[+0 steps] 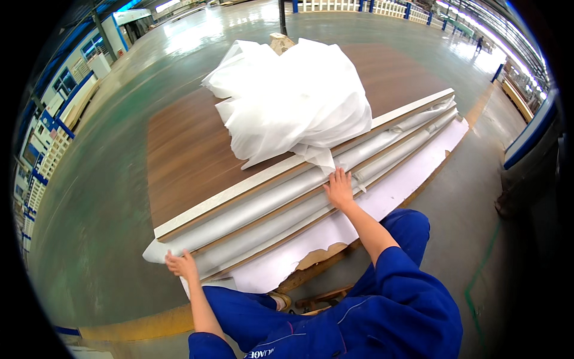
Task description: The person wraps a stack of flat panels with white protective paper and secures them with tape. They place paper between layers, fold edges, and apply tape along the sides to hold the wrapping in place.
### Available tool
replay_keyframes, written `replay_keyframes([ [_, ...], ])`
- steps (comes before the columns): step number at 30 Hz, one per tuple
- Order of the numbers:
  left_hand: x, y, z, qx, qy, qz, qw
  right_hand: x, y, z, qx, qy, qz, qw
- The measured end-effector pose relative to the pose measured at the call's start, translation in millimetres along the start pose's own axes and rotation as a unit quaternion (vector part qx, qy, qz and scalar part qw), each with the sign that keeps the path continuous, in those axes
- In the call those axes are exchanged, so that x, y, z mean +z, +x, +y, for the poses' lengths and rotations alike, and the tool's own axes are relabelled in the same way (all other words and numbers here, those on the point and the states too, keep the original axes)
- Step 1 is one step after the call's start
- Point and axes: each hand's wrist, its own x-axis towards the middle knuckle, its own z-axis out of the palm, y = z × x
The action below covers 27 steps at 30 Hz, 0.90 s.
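Long narrow boards with pale faces and brown edges lie side by side, slanting from near left to far right. Thin white foam sheeting lies between and over them. My right hand rests on the boards and foam around mid-length, fingers stretched out. At the near left end, my left hand touches or hovers just by the foam-covered board ends, its fingers apart. A big crumpled heap of white foam sheet sits beyond the boards, one tail of it hanging down close to my right hand.
Under the heap is a large brown wood-grain panel. Torn pale lilac sheeting covers the near side, with a wooden edge below it. A dark post with a blue edge stands at right. White fencing runs far back.
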Motion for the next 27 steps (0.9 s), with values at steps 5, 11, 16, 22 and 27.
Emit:
replay_keyframes([
  [5, -29, -42, 45, 0.109, -0.112, -0.04, 0.987, -13, -25, -9, -0.047, 0.044, 0.052, 0.997],
  [11, -44, -75, 77, 0.264, -0.206, -0.199, 0.921, -16, -85, -1, -0.154, 0.117, 0.028, 0.981],
  [16, -53, -92, 113, 0.376, -0.174, -0.208, 0.886, 8, -71, -2, -0.093, 0.275, 0.063, 0.955],
  [22, -26, -106, 121, 0.375, -0.208, -0.179, 0.886, 10, -6, -44, 0.238, 0.768, -0.087, 0.588],
  [27, -20, -111, 128, 0.364, -0.214, -0.191, 0.886, 15, 17, -46, 0.274, 0.749, -0.072, 0.599],
])
